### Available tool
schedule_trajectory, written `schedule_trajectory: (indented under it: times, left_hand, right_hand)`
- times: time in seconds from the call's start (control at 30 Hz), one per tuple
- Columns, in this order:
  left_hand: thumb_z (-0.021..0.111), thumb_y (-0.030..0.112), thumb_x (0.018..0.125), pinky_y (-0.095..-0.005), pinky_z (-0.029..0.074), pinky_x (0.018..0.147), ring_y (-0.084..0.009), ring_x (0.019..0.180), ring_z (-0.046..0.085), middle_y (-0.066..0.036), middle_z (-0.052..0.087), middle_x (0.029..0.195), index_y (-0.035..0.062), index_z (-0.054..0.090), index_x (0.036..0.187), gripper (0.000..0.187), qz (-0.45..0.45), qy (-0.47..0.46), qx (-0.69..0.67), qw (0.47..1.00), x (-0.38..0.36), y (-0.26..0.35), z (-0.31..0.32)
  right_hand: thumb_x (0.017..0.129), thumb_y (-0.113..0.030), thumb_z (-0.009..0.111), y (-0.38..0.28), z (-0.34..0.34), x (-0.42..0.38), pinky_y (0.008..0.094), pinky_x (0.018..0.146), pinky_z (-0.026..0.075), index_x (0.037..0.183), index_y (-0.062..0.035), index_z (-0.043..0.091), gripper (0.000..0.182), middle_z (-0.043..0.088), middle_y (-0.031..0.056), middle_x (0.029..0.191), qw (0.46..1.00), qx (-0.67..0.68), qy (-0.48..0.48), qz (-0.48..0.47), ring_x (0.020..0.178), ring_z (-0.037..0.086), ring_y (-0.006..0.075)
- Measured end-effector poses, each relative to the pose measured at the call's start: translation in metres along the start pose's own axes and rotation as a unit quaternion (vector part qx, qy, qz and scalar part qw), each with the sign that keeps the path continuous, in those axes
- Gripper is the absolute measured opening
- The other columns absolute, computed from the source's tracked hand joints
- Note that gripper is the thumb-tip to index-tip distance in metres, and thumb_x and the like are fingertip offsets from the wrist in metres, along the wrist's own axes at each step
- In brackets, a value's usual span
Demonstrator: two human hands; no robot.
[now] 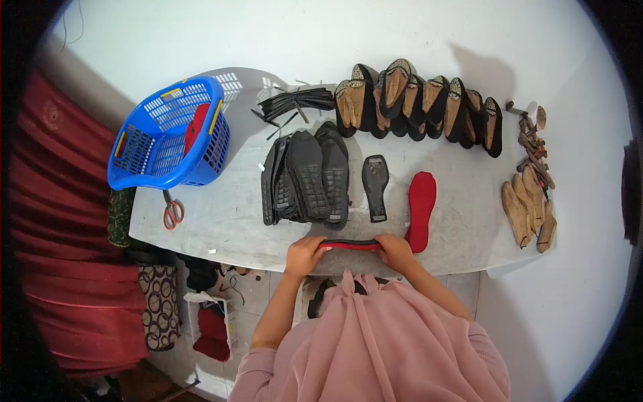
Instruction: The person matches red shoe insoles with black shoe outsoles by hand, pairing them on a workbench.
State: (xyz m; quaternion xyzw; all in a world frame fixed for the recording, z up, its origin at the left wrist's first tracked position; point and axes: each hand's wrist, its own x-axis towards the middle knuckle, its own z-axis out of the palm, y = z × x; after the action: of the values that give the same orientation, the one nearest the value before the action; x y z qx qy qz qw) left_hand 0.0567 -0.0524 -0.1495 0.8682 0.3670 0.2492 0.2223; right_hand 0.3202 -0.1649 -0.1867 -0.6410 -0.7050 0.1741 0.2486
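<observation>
Between my two hands, at the table's front edge, a shoe sole is held edge-on, black on its far side and red on its near side. My left hand is closed round its left end. At the other end, my right hand grips it, close to the heel of a flat red insole lying on the table. A single black sole piece lies beyond my hands. To its left, several black treaded soles lie stacked and overlapping.
Slip-on shoes with patterned fronts line the table's back. Black strips lie left of them. A blue basket holds something red; scissors lie below it. Hammers and wooden shoe lasts lie at the right.
</observation>
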Motion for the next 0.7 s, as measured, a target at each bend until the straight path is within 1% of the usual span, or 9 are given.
schedule_trajectory:
  times: [0.07,0.1,0.17,0.27,0.37,0.47,0.53,0.63,0.7]
  left_hand:
    - [0.07,0.024,0.076,-0.0373,0.05,0.066,-0.0292,0.075,0.064,-0.011,0.066,0.086,0.0069,0.066,0.094,0.025,-0.01,0.035,-0.01,0.999,-0.001,-0.001,-0.005]
    - [0.069,0.025,0.077,-0.0374,0.05,0.066,-0.0292,0.076,0.064,-0.012,0.066,0.086,0.0063,0.066,0.094,0.025,-0.015,0.052,-0.015,0.998,-0.002,-0.003,-0.007]
    - [0.069,0.026,0.078,-0.0376,0.05,0.068,-0.0298,0.078,0.063,-0.012,0.066,0.086,0.0059,0.066,0.095,0.026,-0.077,0.056,-0.04,0.995,-0.01,-0.008,-0.007]
    - [0.069,0.029,0.079,-0.0378,0.05,0.071,-0.0314,0.082,0.063,-0.015,0.066,0.089,0.0042,0.067,0.095,0.029,-0.136,0.04,-0.047,0.989,-0.021,-0.012,-0.001]
    - [0.07,0.028,0.078,-0.0388,0.048,0.075,-0.0322,0.086,0.061,-0.016,0.065,0.092,0.0021,0.067,0.095,0.031,-0.152,0.035,0.005,0.988,-0.023,-0.016,0.015]
    - [0.071,0.027,0.076,-0.0407,0.046,0.076,-0.0327,0.088,0.058,-0.015,0.063,0.094,0.0036,0.067,0.094,0.03,-0.142,0.04,0.072,0.986,-0.009,-0.013,0.018]
    - [0.071,0.027,0.075,-0.0414,0.045,0.077,-0.0326,0.089,0.056,-0.013,0.061,0.097,0.0054,0.067,0.096,0.03,-0.146,0.035,0.081,0.985,-0.006,-0.014,0.018]
    - [0.067,0.023,0.078,-0.0425,0.042,0.081,-0.0319,0.092,0.055,-0.012,0.059,0.101,0.0085,0.064,0.105,0.03,-0.104,0.036,0.089,0.99,-0.009,-0.011,0.015]
    - [0.065,0.019,0.079,-0.0422,0.041,0.084,-0.0312,0.095,0.054,-0.011,0.058,0.105,0.0101,0.061,0.11,0.032,-0.026,0.038,0.074,0.996,-0.012,-0.01,0.021]
  right_hand:
    - [0.074,-0.015,0.068,0.0,-0.002,0.003,0.0427,0.072,0.048,0.109,-0.0041,0.054,0.039,0.061,0.0159,0.095,1.0,0.001,0.01,-0.01,0.084,0.06,0.035]
    - [0.076,-0.016,0.067,-0.004,-0.007,0.004,0.0419,0.072,0.048,0.109,-0.004,0.054,0.038,0.061,0.0159,0.098,0.998,0.045,-0.014,0.028,0.085,0.06,0.035]
    - [0.079,-0.018,0.066,-0.012,-0.02,0.007,0.0403,0.072,0.048,0.111,-0.0039,0.054,0.037,0.062,0.0159,0.102,0.984,0.132,-0.056,0.103,0.086,0.06,0.035]
    - [0.082,-0.021,0.065,-0.026,-0.037,0.008,0.0409,0.075,0.046,0.112,-0.0029,0.055,0.036,0.061,0.0178,0.096,0.937,0.262,-0.088,0.216,0.088,0.059,0.0335]
    - [0.082,-0.024,0.064,0.005,-0.002,-0.004,0.0431,0.08,0.043,0.112,-0.0029,0.055,0.037,0.059,0.0186,0.099,0.995,0.058,-0.031,0.073,0.092,0.055,0.0345]
    - [0.08,-0.024,0.064,0.0,0.005,-0.005,0.0445,0.087,0.039,0.11,-0.0054,0.057,0.036,0.056,0.0189,0.107,0.994,0.018,-0.013,0.11,0.098,0.052,0.0354]
    - [0.079,-0.023,0.064,-0.011,0.0,-0.002,0.0448,0.086,0.039,0.109,-0.0067,0.058,0.035,0.055,0.0169,0.108,0.996,0.006,0.024,0.086,0.098,0.051,0.0347]
    - [0.078,-0.022,0.064,-0.02,0.001,0.001,0.0446,0.087,0.038,0.111,-0.0088,0.057,0.036,0.054,0.015,0.112,0.998,-0.024,0.046,0.044,0.101,0.051,0.0326]
    - [0.079,-0.023,0.063,-0.025,0.003,0.004,0.0447,0.088,0.037,0.114,-0.0105,0.056,0.038,0.053,0.014,0.115,0.999,-0.036,0.04,0.005,0.104,0.051,0.0309]
